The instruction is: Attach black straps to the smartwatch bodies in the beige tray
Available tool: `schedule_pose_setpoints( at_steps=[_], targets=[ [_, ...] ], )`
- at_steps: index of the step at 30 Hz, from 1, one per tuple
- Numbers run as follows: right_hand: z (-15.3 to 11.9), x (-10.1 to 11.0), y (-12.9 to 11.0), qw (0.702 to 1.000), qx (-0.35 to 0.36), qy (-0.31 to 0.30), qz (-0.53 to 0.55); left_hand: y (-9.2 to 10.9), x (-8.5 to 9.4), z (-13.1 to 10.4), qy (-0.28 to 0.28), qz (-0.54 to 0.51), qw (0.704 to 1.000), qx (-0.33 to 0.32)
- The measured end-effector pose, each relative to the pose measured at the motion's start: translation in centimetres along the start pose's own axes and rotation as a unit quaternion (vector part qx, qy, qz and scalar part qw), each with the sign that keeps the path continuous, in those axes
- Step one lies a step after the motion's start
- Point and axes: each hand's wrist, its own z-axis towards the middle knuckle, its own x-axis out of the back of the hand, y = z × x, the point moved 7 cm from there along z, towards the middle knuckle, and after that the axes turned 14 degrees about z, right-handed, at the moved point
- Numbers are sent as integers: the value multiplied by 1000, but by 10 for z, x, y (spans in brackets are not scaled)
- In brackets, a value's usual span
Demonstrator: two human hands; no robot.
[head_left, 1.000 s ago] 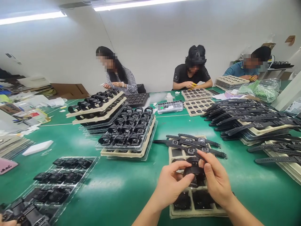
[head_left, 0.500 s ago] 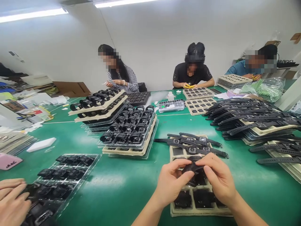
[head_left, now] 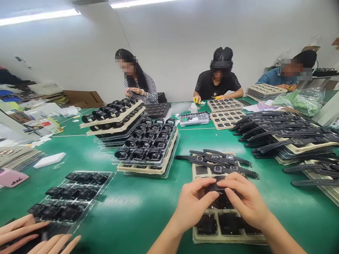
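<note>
Close above the cream tray [head_left: 230, 240], my left hand [head_left: 192, 203] and my right hand [head_left: 246, 203] face each other. Their fingers are pinched on a black smartwatch [head_left: 212, 188], whose body is largely hidden by the fingers. Part of its perforated strap shows between my fingertips. In the tray's near pockets sit black watches [head_left: 230, 223]. Across its far end lie several watches [head_left: 215, 157] with straps stretched out flat, their sensor backs upward.
At lower left, another person's hands [head_left: 39, 234] work over a clear tray [head_left: 103, 187] of watches. Stacked watch trays [head_left: 144, 169] stand ahead; more stacks [head_left: 299, 148] with long straps are on the right. Three co-workers sit opposite. A white bottle [head_left: 194, 108] stands near the middle one.
My right fingers have shifted slightly left over the smartwatch. The other person's hands at lower left have moved right, over the clear tray's near end. The middle co-worker's gloved hands have spread apart.
</note>
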Motion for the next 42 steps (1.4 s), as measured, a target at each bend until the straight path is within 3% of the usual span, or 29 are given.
schedule_pose_setpoints(
  at_steps=[4, 14, 18, 27, 33, 42],
  targets=[
    [1, 5, 2, 999, 2, 30, -10, -5, 1, 2, 22, -82, 996, 30],
    [0, 0, 7, 999, -12, 35, 12, -5, -1, 3, 28, -62, 998, 17],
    [-1, 8, 9, 995, -31, 92, 36, -7, -2, 4, 21, -130, 990, 46],
    [-4, 1, 15, 993, -61, 84, 52, -3, 0, 3, 34, -71, 997, 8],
    [-4, 6, 14, 992, -42, 113, 46, -11, -10, 0, 36, -70, 996, 32],
    [-8, 3, 19, 994, -62, 88, 21, -10, -6, 1, 51, -47, 998, 6]
  ],
)
